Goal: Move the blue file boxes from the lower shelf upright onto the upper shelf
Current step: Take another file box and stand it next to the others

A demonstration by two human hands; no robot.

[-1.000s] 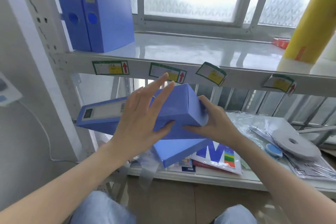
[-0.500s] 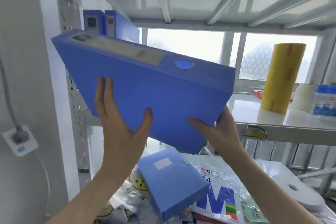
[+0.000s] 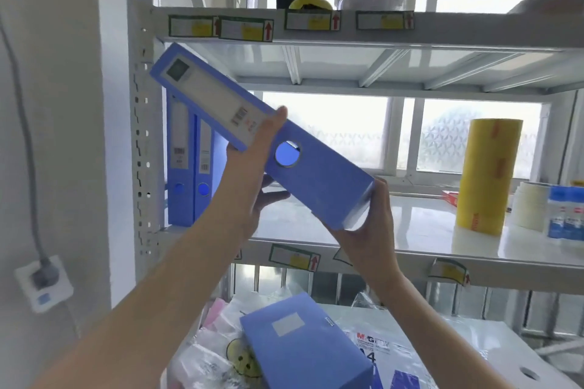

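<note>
Head view: both hands, left hand (image 3: 252,174) and right hand (image 3: 369,230), clasp a tilted blue file box (image 3: 262,136) above the upper shelf (image 3: 410,230). Next, I judge: swing it upright beside the standing boxes (image 3: 189,164) at left.

A white paper pack (image 3: 395,354) on the lower shelf carried red "M&G" lettering and a large "A4". Shelf-edge stickers (image 3: 243,29) showed red up-arrows, their print too small to read. The tilted file box (image 3: 252,136) bore a barcode label, unreadable.
</note>
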